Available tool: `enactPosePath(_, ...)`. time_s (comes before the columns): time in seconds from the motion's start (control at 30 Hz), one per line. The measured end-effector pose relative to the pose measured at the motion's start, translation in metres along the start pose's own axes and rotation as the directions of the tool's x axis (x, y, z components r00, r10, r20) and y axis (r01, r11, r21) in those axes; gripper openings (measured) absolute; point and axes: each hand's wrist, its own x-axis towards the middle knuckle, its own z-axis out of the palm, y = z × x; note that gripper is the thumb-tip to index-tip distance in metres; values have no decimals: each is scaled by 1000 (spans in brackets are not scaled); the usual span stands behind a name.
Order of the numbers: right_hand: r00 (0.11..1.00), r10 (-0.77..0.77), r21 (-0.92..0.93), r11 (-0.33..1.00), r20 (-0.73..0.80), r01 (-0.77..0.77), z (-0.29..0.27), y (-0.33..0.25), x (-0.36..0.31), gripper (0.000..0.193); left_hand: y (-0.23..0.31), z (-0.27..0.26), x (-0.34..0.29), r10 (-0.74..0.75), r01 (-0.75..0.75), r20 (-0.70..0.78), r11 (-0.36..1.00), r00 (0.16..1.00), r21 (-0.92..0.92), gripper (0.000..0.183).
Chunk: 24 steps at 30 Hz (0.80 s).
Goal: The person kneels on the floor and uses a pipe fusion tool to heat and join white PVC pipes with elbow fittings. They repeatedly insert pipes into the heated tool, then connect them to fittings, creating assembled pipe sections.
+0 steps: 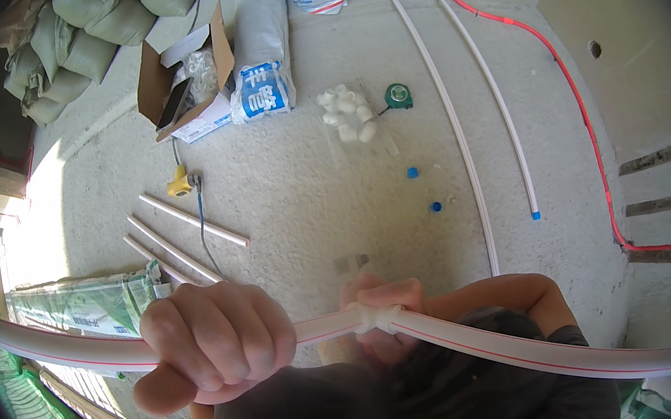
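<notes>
A long white plastic pipe (pixel 494 342) with a red stripe runs across my front from left to right. Around its left length my left hand (pixel 218 341) is closed in a fist, thumb below. Near the middle, a white pipe fitting (pixel 377 316) joins two lengths that meet at a slight angle. My right hand (pixel 388 293) is closed around the fitting from behind, its fingers partly hidden by the pipe and blurred.
On the concrete floor lie short pipes (pixel 194 220), a yellow tool (pixel 180 182), a bag of white fittings (pixel 347 114), a green tape measure (pixel 398 96) and blue caps (pixel 437 207). An open carton (pixel 157 89), sandbags (pixel 86 56), long pipes (pixel 498 97) and a red conduit (pixel 577 96) lie beyond.
</notes>
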Motion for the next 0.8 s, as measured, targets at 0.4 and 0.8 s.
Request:
enactPosePath(0.4,989,15,-2,1000,-145,-16,7,2,0,38,-8,3,-4,18,-16,-92,1000,996,17,52)
enactPosePath(0.8,992,96,-38,994,-88,-99,-6,-3,-1,38,-14,7,-5,17,-6,-179,998,984,62,51)
